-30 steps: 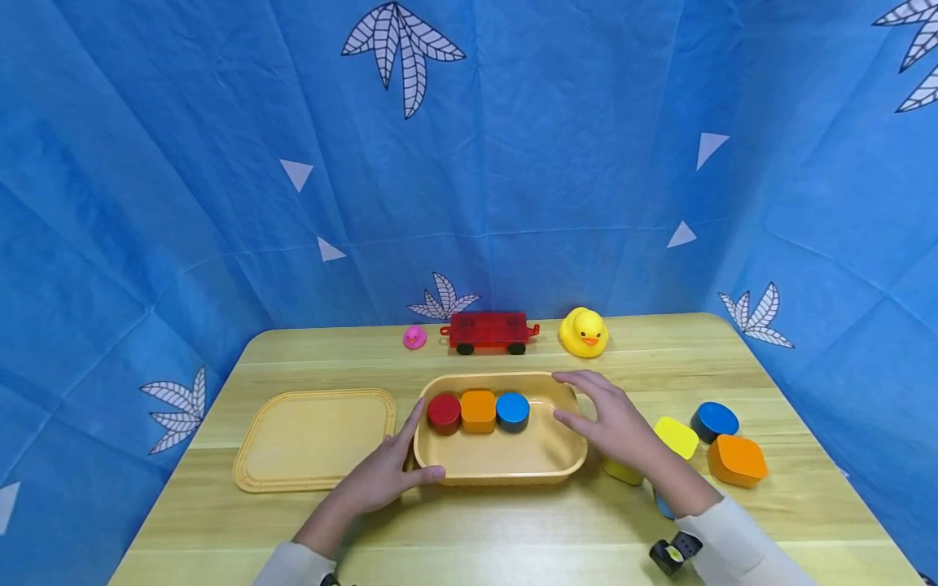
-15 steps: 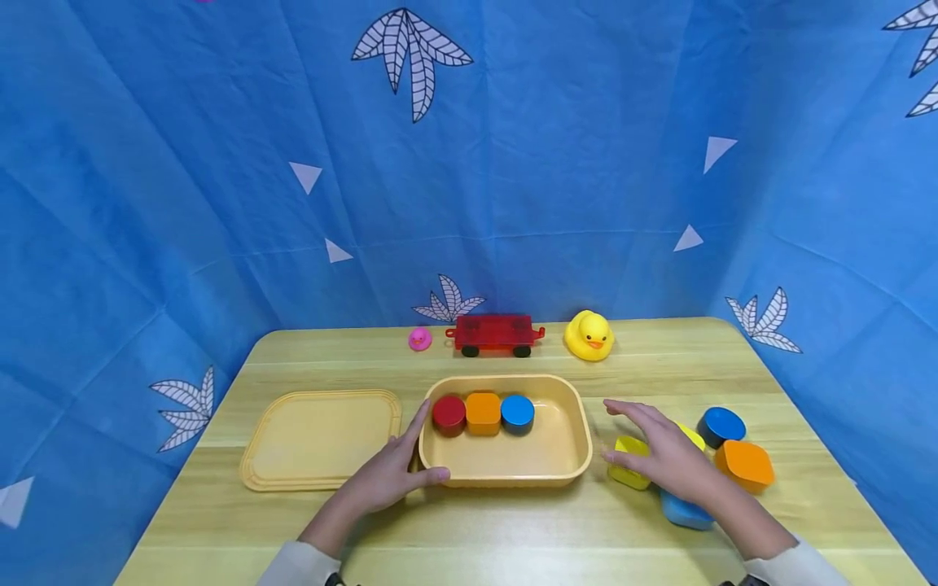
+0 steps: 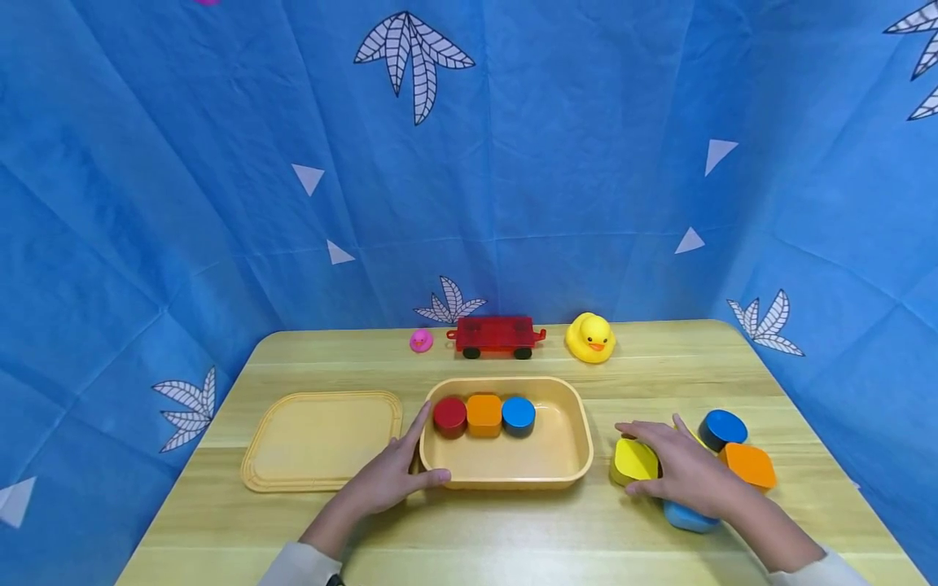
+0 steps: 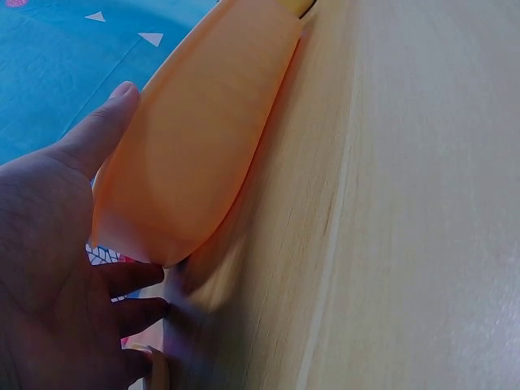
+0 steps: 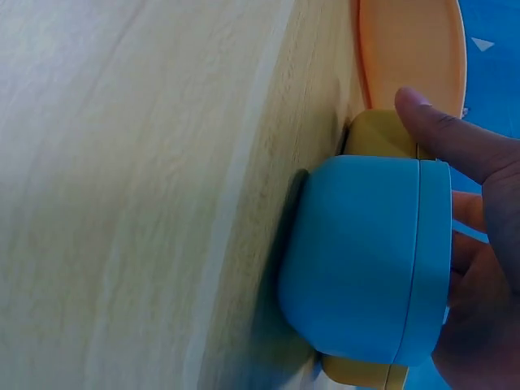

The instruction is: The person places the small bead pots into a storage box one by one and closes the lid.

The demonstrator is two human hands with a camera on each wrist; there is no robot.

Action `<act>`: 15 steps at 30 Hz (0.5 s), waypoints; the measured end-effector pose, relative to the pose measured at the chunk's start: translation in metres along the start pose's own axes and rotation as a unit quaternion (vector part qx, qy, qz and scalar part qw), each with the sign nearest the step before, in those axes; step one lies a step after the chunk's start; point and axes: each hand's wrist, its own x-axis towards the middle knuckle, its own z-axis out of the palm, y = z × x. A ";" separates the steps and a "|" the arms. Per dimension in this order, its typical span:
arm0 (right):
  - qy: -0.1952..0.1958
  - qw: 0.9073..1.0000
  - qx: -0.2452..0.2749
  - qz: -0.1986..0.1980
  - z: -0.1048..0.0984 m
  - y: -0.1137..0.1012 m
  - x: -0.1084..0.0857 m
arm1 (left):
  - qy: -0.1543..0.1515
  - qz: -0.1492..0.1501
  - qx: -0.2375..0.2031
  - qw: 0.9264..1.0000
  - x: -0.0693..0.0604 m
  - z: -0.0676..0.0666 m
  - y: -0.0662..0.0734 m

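A tan plastic bin (image 3: 506,470) holds a red round block (image 3: 450,417), an orange square block (image 3: 484,416) and a blue round block (image 3: 519,417) in a row. My left hand (image 3: 388,480) rests against the bin's left end, thumb and index finger spread along it. On the right, my right hand (image 3: 681,468) holds a yellow squarish block (image 3: 634,461) between thumb and index finger, the block still on the table. Under that palm lies a light-blue rounded block (image 5: 357,260), seamed near its top. Another yellow block is mostly hidden behind the hand.
A tan lid (image 3: 322,441) lies flat left of the bin. Beyond the right hand sit a blue round block (image 3: 723,427) and an orange block (image 3: 748,465). A pink duck (image 3: 421,340), a red wagon (image 3: 496,335) and a yellow duck (image 3: 590,338) line the table's back.
My right hand has left the bin's right end, moved right and down, and come round the yellow block. The left hand has stayed at the bin. The view has shifted slightly.
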 end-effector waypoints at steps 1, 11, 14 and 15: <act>0.002 1.000 -0.002 -0.001 0.000 0.000 0.000 | 0.001 -0.002 -0.001 1.000 0.000 0.000 0.000; 0.011 1.000 0.024 0.006 -0.005 -0.006 0.002 | -0.002 0.007 0.002 1.000 0.001 0.000 -0.002; 0.024 0.999 0.031 -0.003 -0.011 -0.008 0.003 | -0.003 0.012 0.001 1.000 0.001 0.000 -0.003; 0.026 0.999 0.034 -0.002 -0.013 -0.010 0.003 | -0.002 0.012 0.002 1.000 0.001 0.000 -0.003</act>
